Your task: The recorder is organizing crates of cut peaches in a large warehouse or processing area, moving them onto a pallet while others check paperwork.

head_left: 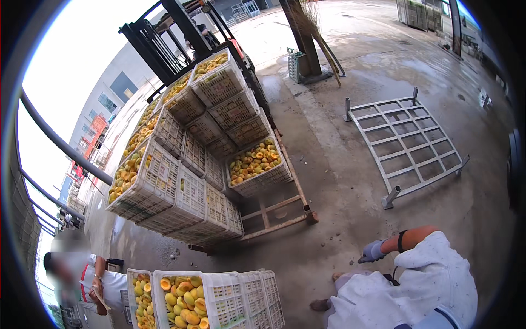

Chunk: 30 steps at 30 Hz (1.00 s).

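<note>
Peaches (255,164) heaped in these plastic crates (170,197) could spill if the forklift (186,22) jolted them; my gloved right fingers (368,255) hang part-open, apparently empty, my left unseen.

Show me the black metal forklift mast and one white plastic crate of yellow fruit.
Black metal forklift mast (189,28): head view, on its right-hand upright.
White plastic crate of yellow fruit (224,299): head view, on its slatted side wall.

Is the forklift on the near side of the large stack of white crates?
No, the forklift stands behind the large stack of white crates, which partly hides it.
</note>
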Each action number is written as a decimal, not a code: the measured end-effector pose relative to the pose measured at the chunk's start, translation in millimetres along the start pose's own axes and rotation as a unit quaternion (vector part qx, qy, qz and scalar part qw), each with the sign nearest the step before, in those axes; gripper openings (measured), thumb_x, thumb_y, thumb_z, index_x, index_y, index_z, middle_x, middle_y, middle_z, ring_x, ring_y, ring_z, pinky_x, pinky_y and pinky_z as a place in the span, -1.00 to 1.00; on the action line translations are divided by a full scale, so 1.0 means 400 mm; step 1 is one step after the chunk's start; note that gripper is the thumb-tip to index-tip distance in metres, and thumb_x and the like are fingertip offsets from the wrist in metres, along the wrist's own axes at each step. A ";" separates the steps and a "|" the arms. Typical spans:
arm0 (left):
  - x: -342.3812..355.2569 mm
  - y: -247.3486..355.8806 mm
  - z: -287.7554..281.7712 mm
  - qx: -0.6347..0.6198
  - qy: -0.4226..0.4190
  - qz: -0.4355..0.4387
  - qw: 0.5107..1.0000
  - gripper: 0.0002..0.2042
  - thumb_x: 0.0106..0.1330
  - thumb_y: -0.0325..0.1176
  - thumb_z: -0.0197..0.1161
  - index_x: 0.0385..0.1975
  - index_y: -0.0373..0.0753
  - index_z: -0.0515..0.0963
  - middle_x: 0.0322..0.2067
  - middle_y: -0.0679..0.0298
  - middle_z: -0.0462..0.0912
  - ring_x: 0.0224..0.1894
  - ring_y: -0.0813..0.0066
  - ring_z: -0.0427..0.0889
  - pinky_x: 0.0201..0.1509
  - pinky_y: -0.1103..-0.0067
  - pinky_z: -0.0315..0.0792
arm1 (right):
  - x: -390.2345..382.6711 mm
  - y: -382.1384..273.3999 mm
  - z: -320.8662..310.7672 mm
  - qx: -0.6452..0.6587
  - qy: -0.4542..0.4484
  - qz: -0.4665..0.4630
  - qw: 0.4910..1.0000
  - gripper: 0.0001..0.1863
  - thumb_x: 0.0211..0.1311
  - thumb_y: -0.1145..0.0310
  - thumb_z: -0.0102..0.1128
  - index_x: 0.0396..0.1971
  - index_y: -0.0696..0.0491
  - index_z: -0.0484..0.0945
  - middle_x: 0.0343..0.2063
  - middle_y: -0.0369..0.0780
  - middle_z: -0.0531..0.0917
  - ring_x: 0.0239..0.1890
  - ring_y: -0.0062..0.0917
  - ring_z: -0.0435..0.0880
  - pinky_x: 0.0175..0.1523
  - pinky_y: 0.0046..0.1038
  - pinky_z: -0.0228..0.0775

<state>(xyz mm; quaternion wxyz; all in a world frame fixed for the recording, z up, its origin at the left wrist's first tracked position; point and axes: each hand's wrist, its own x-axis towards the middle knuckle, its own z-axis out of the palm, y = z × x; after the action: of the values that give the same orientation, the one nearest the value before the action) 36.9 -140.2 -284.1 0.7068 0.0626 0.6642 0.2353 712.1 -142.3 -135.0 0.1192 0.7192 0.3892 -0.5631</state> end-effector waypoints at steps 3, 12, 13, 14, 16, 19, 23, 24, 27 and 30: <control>0.023 0.042 0.040 0.031 -0.009 -0.002 0.999 -0.60 0.33 0.00 0.08 -0.02 -0.15 0.51 -0.13 0.07 0.55 -0.16 0.08 0.57 -0.10 0.23 0.49 | 0.005 0.065 0.013 0.032 -0.009 0.016 0.999 -0.30 0.23 -0.39 -0.13 -0.61 0.00 0.55 -0.66 -0.25 0.58 -0.66 -0.43 0.56 -0.51 -0.34 0.41; 0.094 0.220 0.189 0.099 -0.038 0.022 0.994 -0.60 0.33 0.00 0.07 -0.01 -0.15 0.50 -0.12 0.07 0.55 -0.15 0.08 0.56 -0.09 0.23 0.49 | 0.034 0.122 0.071 0.065 0.019 -0.005 0.998 -0.37 0.28 -0.24 -0.12 -0.58 0.03 0.61 -0.65 -0.25 0.62 -0.64 -0.41 0.59 -0.46 -0.30 0.43; 0.097 0.231 0.201 0.101 -0.040 0.025 0.994 -0.59 0.33 0.00 0.07 -0.01 -0.15 0.50 -0.12 0.07 0.55 -0.15 0.07 0.56 -0.09 0.22 0.49 | 0.038 0.127 0.071 0.052 0.038 -0.032 0.997 -0.41 0.28 -0.18 -0.12 -0.58 0.04 0.61 -0.64 -0.24 0.63 -0.63 -0.40 0.59 -0.45 -0.29 0.43; 0.096 0.240 0.206 0.103 -0.039 0.027 0.994 -0.59 0.33 0.00 0.07 -0.01 -0.15 0.50 -0.12 0.07 0.55 -0.14 0.07 0.56 -0.09 0.22 0.49 | 0.042 0.131 0.079 0.039 0.055 -0.059 0.996 -0.44 0.27 -0.13 -0.11 -0.57 0.04 0.61 -0.63 -0.22 0.63 -0.62 -0.39 0.60 -0.43 -0.27 0.43; 0.091 0.252 0.212 0.104 -0.039 0.032 0.993 -0.59 0.33 0.00 0.07 0.00 -0.15 0.50 -0.11 0.07 0.55 -0.14 0.07 0.56 -0.09 0.22 0.49 | 0.060 0.136 0.090 0.025 0.072 -0.088 0.993 -0.47 0.27 -0.08 -0.10 -0.57 0.05 0.62 -0.62 -0.21 0.63 -0.61 -0.38 0.60 -0.42 -0.25 0.44; 0.091 0.267 0.232 0.099 -0.041 0.042 0.993 -0.59 0.33 0.01 0.07 0.00 -0.15 0.50 -0.11 0.07 0.55 -0.14 0.07 0.56 -0.08 0.22 0.49 | 0.103 0.141 0.094 0.054 0.018 -0.046 0.997 -0.55 0.25 0.04 -0.09 -0.57 0.07 0.61 -0.61 -0.20 0.63 -0.60 -0.38 0.60 -0.44 -0.27 0.43; 0.090 0.265 0.251 0.078 -0.044 0.057 0.994 -0.59 0.34 0.01 0.07 0.00 -0.15 0.49 -0.10 0.06 0.54 -0.13 0.07 0.56 -0.08 0.22 0.49 | 0.130 0.144 0.080 0.030 0.014 -0.067 0.997 -0.68 0.18 0.22 -0.06 -0.54 0.09 0.60 -0.61 -0.18 0.62 -0.61 -0.36 0.59 -0.50 -0.29 0.41; 0.087 0.262 0.249 0.075 -0.043 0.059 0.994 -0.59 0.34 0.01 0.07 0.01 -0.15 0.49 -0.10 0.06 0.54 -0.13 0.07 0.56 -0.08 0.22 0.48 | 0.131 0.146 0.080 0.012 0.008 -0.073 0.997 -0.72 0.16 0.27 -0.05 -0.52 0.10 0.59 -0.61 -0.18 0.62 -0.62 -0.35 0.59 -0.52 -0.30 0.41; 0.067 0.244 0.234 0.067 -0.040 0.059 0.995 -0.58 0.34 0.01 0.07 0.01 -0.15 0.49 -0.10 0.06 0.54 -0.13 0.07 0.56 -0.07 0.22 0.48 | 0.154 0.160 0.082 0.008 0.040 -0.096 0.994 -0.76 0.13 0.33 -0.04 -0.51 0.12 0.59 -0.61 -0.15 0.62 -0.62 -0.34 0.60 -0.53 -0.29 0.41; 0.052 0.219 0.212 0.060 -0.032 0.056 0.996 -0.58 0.34 0.01 0.07 0.01 -0.15 0.49 -0.09 0.06 0.54 -0.12 0.06 0.56 -0.07 0.22 0.48 | 0.121 0.138 0.042 -0.022 0.041 -0.118 0.992 -0.77 0.10 0.36 -0.02 -0.52 0.14 0.60 -0.61 -0.14 0.63 -0.62 -0.33 0.60 -0.55 -0.28 0.40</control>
<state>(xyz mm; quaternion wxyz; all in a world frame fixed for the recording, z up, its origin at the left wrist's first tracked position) 97.4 -35.5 -258.5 0.7084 0.1498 0.6495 0.2321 741.3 -168.8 -199.2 0.0513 0.6879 0.4885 -0.5343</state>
